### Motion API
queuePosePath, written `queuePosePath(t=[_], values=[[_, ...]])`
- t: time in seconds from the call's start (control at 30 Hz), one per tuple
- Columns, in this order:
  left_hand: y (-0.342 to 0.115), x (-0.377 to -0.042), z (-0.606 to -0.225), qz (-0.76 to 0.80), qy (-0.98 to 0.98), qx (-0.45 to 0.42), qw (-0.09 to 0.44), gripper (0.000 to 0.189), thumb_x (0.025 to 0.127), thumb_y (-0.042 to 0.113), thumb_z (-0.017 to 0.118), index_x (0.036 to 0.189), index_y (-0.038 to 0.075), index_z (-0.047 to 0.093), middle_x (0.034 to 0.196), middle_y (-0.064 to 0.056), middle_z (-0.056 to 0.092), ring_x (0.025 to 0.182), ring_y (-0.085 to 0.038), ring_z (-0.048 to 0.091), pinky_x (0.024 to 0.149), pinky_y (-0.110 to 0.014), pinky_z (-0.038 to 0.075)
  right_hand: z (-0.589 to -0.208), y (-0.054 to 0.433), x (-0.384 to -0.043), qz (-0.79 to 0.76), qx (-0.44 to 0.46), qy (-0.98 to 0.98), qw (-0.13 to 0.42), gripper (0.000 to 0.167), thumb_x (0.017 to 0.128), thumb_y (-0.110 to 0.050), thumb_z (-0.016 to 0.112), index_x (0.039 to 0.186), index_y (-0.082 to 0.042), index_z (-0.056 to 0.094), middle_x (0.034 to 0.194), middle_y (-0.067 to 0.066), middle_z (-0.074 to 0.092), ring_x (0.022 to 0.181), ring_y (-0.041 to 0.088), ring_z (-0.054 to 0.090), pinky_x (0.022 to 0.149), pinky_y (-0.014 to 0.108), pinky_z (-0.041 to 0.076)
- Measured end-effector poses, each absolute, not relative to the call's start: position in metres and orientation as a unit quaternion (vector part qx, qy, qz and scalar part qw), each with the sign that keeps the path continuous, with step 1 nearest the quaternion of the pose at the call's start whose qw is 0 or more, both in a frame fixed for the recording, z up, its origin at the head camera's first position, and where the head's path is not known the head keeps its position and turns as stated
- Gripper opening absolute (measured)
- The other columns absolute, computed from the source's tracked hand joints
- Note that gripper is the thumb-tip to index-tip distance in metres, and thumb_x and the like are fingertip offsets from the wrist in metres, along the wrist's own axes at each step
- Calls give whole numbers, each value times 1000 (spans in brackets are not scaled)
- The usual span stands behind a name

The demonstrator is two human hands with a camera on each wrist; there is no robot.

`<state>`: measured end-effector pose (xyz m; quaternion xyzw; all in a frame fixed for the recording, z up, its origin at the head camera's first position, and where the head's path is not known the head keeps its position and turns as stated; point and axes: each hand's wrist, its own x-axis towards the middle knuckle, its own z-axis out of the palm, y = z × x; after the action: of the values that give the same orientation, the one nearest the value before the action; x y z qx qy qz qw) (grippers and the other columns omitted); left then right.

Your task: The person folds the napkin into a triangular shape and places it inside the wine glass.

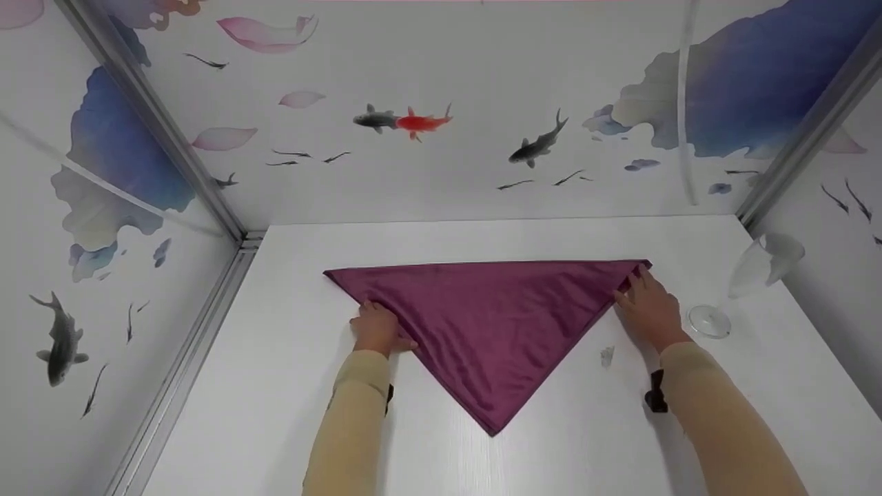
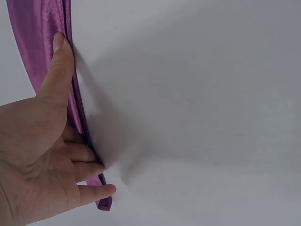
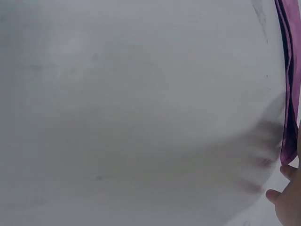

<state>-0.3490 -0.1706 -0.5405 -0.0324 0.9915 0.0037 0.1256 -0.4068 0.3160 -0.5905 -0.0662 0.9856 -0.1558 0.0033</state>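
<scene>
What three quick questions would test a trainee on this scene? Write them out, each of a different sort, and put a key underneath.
1. Which hand is nearer the clear glass?
2. What outline does the purple cloth show in the head view? A) square B) triangle C) circle
3. True or false: just one hand touches the cloth.

Key:
1. The right hand.
2. B
3. False; the left hand touches it as well as the right.

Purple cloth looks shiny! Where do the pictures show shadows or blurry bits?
Head view: soft sheen on the purple cloth, a shadow beside the right sleeve; left wrist view: soft-edged shadow beside the left hand; right wrist view: blurry shadow and finger reflections beside the right hand.
</scene>
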Motion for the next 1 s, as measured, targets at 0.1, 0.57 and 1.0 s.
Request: queuePosePath(t=[0.1, 0.57, 1.0], values=[[-175, -347, -541, 34, 992, -22, 119, 112, 74, 60, 77, 138, -22, 33, 146, -38, 30, 133, -44, 35, 92, -59, 44, -591, 313, -407, -164, -67, 984, 26, 76, 103, -51, 33, 153, 5, 16, 158, 27, 7, 139, 51, 14, 101, 75, 14], [-197, -343, -566, 184, 973, 11, 142, 112, 86, 52, 69, 149, -15, 5, 156, -33, -2, 145, -44, 0, 110, -65, 11, -595, 325, -408, -199, -94, 975, 41, 68, 105, -43, 32, 150, 7, 24, 158, 26, 12, 143, 46, 10, 103, 74, 2], [-202, -341, -578, 208, 967, 13, 146, 114, 87, 55, 67, 150, -10, -1, 157, -28, -9, 145, -41, -8, 111, -64, 1, -583, 322, -412, -178, -76, 981, 25, 60, 103, -30, 43, 142, 13, 35, 140, 37, 27, 129, 54, 29, 99, 67, 31]])
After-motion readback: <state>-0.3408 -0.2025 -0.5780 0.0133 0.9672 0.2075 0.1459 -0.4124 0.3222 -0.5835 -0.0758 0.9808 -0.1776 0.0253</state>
